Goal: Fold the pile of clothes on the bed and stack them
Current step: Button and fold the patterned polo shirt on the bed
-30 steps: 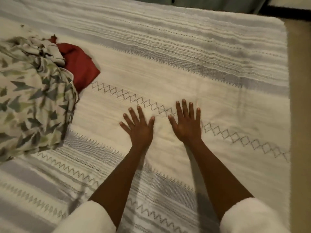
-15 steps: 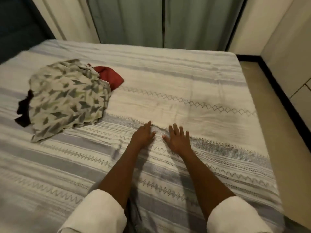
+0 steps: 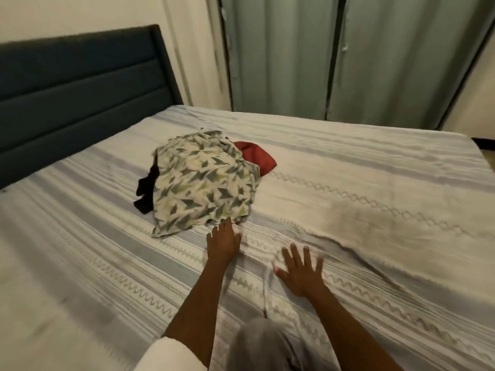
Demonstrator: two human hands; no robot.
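A loose pile of clothes (image 3: 206, 180) lies unfolded on the striped grey-and-white bedspread (image 3: 375, 183) near the dark blue padded headboard (image 3: 80, 89): a cream garment printed with grey and green triangles (image 3: 203, 183) on top, a red cloth (image 3: 257, 159) poking out behind, a black one (image 3: 146, 190) at its left. The left hand (image 3: 223, 241) lies flat, fingertips at the printed garment's edge. The right hand (image 3: 300, 269) rests spread on the bedspread, holding nothing.
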